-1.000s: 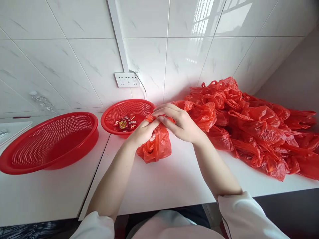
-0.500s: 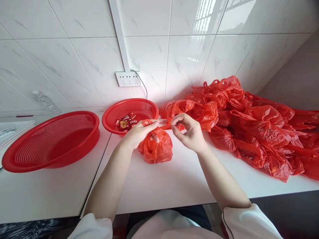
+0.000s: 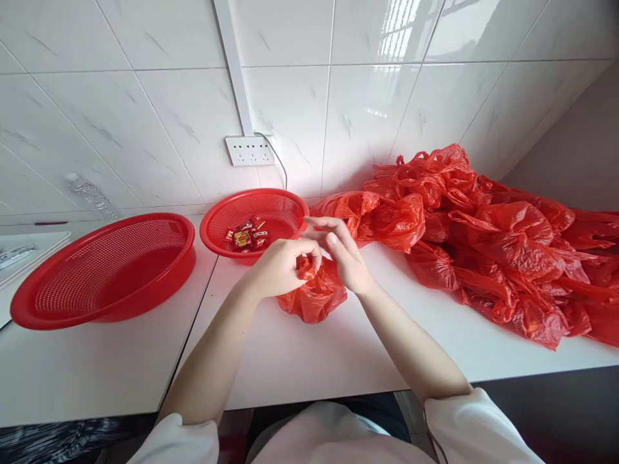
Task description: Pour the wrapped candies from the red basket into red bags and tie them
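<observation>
A filled red plastic bag (image 3: 312,299) rests on the white table in front of me. My left hand (image 3: 283,265) is closed on its gathered top, with a bunched bit of red plastic showing between the fingers. My right hand (image 3: 345,254) is at the far right side of the bag, fingers stretched toward the left hand and apart. Its fingertips overlap the left hand's fingers, and I cannot make out any plastic in them. Just behind the hands is a small red basket (image 3: 285,209) with several wrapped sweets (image 3: 244,237) in it.
A larger red basket (image 3: 169,241) stands on the left. Many knotted red bags (image 3: 507,245) are heaped along the right. A clear plastic bottle (image 3: 94,196) leans by the wall, near a white tray (image 3: 43,254). A power socket (image 3: 249,151) with a cable is on the tiled wall.
My right hand has moved left to meet the left hand, its fingers opening from a pinch. My left fingers have curled in around the bag's top, and the bag has shifted slightly right.
</observation>
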`<state>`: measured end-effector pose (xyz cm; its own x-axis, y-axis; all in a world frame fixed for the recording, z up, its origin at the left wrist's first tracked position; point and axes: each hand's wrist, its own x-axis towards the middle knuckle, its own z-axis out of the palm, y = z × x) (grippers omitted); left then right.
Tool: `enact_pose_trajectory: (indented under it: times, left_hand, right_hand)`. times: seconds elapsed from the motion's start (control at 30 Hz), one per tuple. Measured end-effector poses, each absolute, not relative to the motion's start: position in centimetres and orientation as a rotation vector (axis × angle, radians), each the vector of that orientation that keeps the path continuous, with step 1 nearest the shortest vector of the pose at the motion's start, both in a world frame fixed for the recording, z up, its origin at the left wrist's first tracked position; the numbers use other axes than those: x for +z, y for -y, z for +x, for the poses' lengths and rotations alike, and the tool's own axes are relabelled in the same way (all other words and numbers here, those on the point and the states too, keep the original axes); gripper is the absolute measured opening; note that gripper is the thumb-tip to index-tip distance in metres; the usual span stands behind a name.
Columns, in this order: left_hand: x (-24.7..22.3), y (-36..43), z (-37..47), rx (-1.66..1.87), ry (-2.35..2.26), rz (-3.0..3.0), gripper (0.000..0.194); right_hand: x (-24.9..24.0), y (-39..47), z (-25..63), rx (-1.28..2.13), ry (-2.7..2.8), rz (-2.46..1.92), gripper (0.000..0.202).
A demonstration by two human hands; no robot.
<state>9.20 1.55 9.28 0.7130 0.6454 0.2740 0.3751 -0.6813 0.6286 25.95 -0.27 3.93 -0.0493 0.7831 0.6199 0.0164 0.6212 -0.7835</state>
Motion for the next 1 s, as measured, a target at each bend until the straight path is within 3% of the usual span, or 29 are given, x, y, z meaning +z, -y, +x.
enact_pose_trajectory:
  times: [0.13,0.27,0.4,0.5,0.7,0.87,0.93,1.0]
  left_hand:
    - [7.5,-1.4,9.5,1.206,-0.948,2.66,0.023]
    - [5.9,-2.2,8.9,1.499,-0.774,2.56,0.015]
    - [5.4,-2.3,7.6,1.358,-0.625,2.44,0.018]
    - [4.7,-1.6,6.5,1.327,-0.721,2.274,0.018]
    - [1.3,1.1,3.2,1.574,-1.289,1.637,0.014]
    - [0.1,1.1,2.1,1.267,-1.201,1.676,0.024]
    - [0.2,0.3,2.6,1.079,-1.086,1.834,0.04]
    - [0.1,-0.8,3.5,0.888,-1.027,2.008,0.068]
  right_hand:
    - [3.1,-1.3,25.1,0.987,1.538,-0.733,0.042]
    - [2.5,-1.8,25.8,1.059,1.558,-0.669,0.036]
    - [2.5,-1.8,27.3,0.96,1.507,-0.636,0.02]
    - [2.7,-1.2,28.7,0.678,1.562,-0.743,0.014]
    - [0.6,-0.2,33.1,0.2,1.583,-1.109,0.017]
    - [-1.5,-1.1,35.3,0.19,1.51,-1.309,0.021]
    - [-1.4,-1.2,34.9,0.163,1.57,-1.366,0.023]
    - [-1.2,-1.0,33.9,0.126,1.645,-1.412,0.027]
